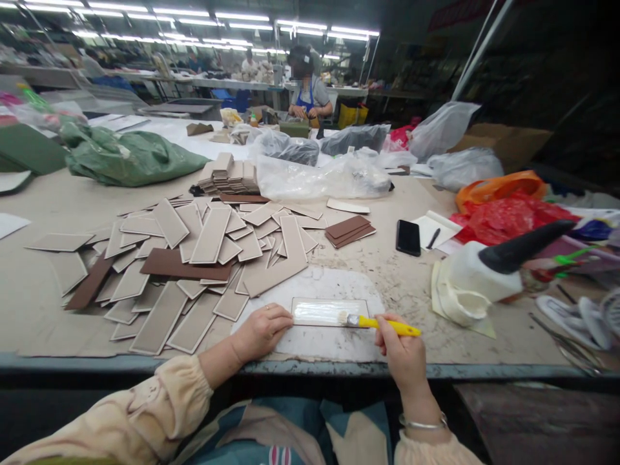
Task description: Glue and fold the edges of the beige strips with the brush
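Observation:
On a white sheet (334,282) in front of me lies a rectangular beige panel (356,305), its upper face streaked with wet white glue. My left hand (265,328) holds the panel's left end down, fingers together and bent over its edge. Pinched in my right hand (400,349) is a yellow-handled brush (382,323), whose bristles rest on the panel toward its right end. Left of the sheet, many similar loose panels (165,316) lie heaped at different angles, a few of them brown.
Stacked beige pieces (230,175) stand behind the heap. Brown panels (349,230), a black phone (407,237) and a white glue bottle (484,274) with a black nozzle sit to the right. Plastic bags (329,177) line the back. Scissors (566,339) lie far right. A co-worker (310,97) sits opposite.

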The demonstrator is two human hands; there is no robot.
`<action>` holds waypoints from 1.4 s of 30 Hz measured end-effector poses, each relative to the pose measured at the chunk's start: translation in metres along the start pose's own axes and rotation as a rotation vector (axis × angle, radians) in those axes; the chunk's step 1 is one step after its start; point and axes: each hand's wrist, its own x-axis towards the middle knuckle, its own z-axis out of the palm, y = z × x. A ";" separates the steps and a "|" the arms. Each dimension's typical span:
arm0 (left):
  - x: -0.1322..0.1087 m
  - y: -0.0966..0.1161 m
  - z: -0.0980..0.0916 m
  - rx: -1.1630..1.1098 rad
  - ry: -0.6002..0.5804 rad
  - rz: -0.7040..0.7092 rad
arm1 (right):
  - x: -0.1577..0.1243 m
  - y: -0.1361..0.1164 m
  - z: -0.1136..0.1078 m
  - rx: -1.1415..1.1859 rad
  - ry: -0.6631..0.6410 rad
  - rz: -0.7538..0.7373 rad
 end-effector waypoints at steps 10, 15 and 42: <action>-0.001 -0.001 -0.001 0.009 -0.008 -0.001 | 0.004 0.008 -0.028 -0.082 0.129 0.019; 0.000 -0.001 0.000 0.015 0.006 0.008 | 0.005 0.011 -0.032 -0.007 0.201 -0.010; 0.028 -0.027 -0.036 0.447 0.026 -0.358 | 0.010 0.021 -0.021 0.150 0.394 -0.157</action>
